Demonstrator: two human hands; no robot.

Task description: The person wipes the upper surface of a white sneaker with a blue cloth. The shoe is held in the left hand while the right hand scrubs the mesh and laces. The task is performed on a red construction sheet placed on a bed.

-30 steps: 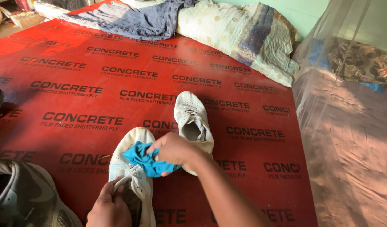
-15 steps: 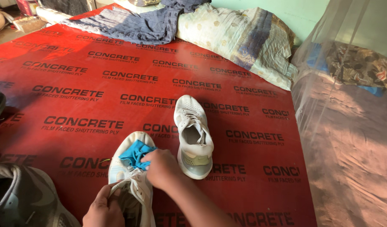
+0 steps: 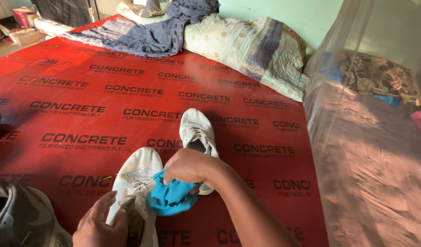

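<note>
A white sneaker (image 3: 136,173) lies toe-away on the red printed board (image 3: 82,96) at the bottom centre. My left hand (image 3: 95,224) grips its heel and collar. My right hand (image 3: 188,165) is closed on a crumpled blue cloth (image 3: 171,197) pressed against the shoe's right side near the laces. A second white sneaker (image 3: 195,128) lies just behind my right hand, its heel hidden by my wrist.
A grey sneaker (image 3: 22,219) sits at the bottom left corner. A pale patterned pillow (image 3: 247,48) and dark blue fabric (image 3: 141,34) lie at the board's far edge. A bed under sheer netting (image 3: 370,151) runs along the right.
My right hand has slid the blue cloth from the top of the shoe's toe down to its right side. The view has shifted slightly left.
</note>
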